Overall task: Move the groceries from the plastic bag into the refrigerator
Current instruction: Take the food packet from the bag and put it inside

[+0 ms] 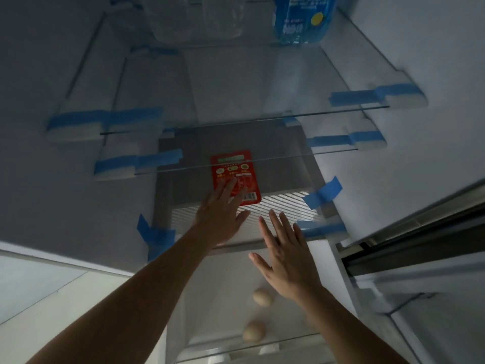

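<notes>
I look into the open refrigerator. A flat red packet with a barcode lies on a ribbed grey shelf low in the middle. My left hand reaches in with fingers spread, its fingertips resting on the packet's near edge. My right hand hovers open just right of it, above the shelf's front edge, holding nothing. The plastic bag is out of view.
Two glass shelves sit above the packet, held with blue tape at the side rails. A blue-labelled bottle and a clear container stand higher up. Two eggs lie in the drawer below. The fridge door is at right.
</notes>
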Demonstrator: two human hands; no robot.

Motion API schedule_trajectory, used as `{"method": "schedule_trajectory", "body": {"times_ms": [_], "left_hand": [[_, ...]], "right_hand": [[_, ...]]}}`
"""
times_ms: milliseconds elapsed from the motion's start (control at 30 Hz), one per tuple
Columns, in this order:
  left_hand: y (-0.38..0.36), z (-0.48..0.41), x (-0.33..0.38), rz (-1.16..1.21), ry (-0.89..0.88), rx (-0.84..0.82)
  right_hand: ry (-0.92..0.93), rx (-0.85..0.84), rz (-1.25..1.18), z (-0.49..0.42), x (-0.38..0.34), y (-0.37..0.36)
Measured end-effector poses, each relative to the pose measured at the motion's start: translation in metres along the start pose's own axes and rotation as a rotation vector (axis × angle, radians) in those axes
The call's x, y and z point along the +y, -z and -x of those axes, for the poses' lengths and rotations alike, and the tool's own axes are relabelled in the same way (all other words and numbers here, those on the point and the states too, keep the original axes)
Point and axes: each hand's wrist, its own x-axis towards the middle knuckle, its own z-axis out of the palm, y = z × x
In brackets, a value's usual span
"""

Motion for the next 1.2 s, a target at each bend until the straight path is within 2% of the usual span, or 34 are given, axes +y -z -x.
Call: {"method": "schedule_trajectory", "body": {"times_ms": [167,300,400,600,767,1200], "left_hand": [[0.009,0.019,0.002,0.001,0.023,0.035],[0.014,0.066,0.009,0.018,0.002,0.079],[0.017,0.104,0.015,0.026,-0.005,0.128],[0.024,0.175,0.037,0.056,-0.010,0.169],[0.000,0.235,0.055,0.078,-0.013,0.137],[-0.062,0.306,0.090,0.025,0.143,0.055]], "right_hand": [[0.004,-0.020,0.026,0.001,0.000,0.000],[0.022,-0.041,0.045,0.000,-0.003,0.013],[0.002,-0.125,0.034,0.003,-0.007,0.034],[-0.022,0.036,0.024,0.051,-0.019,0.058],[0.020,0.071,0.004,0.107,-0.026,0.051],[0.096,-0.061,-0.064,0.198,-0.009,-0.001]]}}
